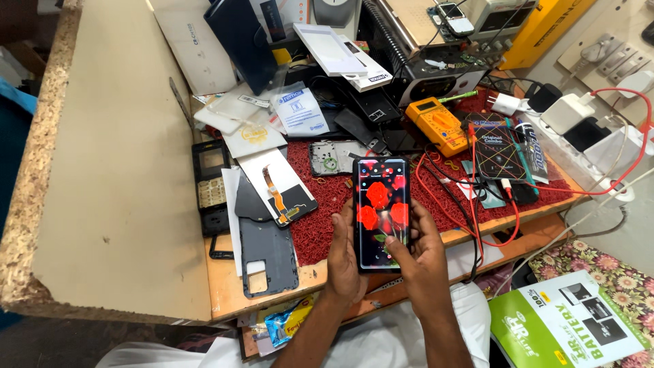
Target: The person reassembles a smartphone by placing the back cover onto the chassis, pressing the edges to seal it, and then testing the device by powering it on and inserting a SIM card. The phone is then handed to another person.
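A black smartphone (381, 204) with a lit screen showing red roses is held upright over the front edge of the bench. My left hand (343, 262) grips its left side and lower back. My right hand (424, 252) holds the right side, its thumb resting on the lower part of the screen. Under the phone lies a red bristly work mat (327, 204).
On the wooden bench lie a dark phone back cover (266, 255), a phone frame (210, 187), a display part with an orange flex cable (283, 194), an orange multimeter (437, 125), red wires (477, 218), a white power strip (586, 136) and boxes. A green box (569, 327) sits at lower right.
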`<state>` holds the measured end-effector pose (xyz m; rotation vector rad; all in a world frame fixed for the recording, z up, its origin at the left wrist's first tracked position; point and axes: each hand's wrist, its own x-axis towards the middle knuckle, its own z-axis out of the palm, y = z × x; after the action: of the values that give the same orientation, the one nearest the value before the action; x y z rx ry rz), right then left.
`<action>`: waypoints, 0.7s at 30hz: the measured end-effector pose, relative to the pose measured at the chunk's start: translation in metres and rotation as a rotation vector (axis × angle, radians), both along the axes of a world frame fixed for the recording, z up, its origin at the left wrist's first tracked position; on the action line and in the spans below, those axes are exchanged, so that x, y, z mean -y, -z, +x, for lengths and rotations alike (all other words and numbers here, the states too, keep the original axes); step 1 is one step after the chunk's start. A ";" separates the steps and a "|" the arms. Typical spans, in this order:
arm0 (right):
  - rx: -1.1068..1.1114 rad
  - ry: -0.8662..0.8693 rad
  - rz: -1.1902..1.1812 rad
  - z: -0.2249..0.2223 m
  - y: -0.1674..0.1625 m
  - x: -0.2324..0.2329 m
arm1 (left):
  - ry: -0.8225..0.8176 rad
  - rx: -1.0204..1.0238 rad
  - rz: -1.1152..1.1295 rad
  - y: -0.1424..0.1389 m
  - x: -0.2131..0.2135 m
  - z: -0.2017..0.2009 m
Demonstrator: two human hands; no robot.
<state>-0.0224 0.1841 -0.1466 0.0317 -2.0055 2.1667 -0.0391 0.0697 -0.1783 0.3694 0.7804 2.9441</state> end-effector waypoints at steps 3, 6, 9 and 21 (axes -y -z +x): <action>0.001 0.008 0.021 0.000 -0.001 0.000 | 0.007 -0.010 0.008 0.001 0.000 0.000; 0.017 0.014 0.022 0.000 -0.002 0.000 | 0.009 -0.005 0.011 0.001 0.000 0.000; 0.024 0.017 0.026 0.000 -0.002 0.000 | 0.014 0.008 0.016 0.000 -0.001 -0.001; 0.077 -0.183 -0.212 0.006 0.002 -0.015 | 0.017 -0.005 0.032 -0.005 0.002 0.000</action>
<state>-0.0164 0.1995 -0.1485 0.1071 -1.8663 2.5205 -0.0391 0.0682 -0.1736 0.3837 0.7273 2.9442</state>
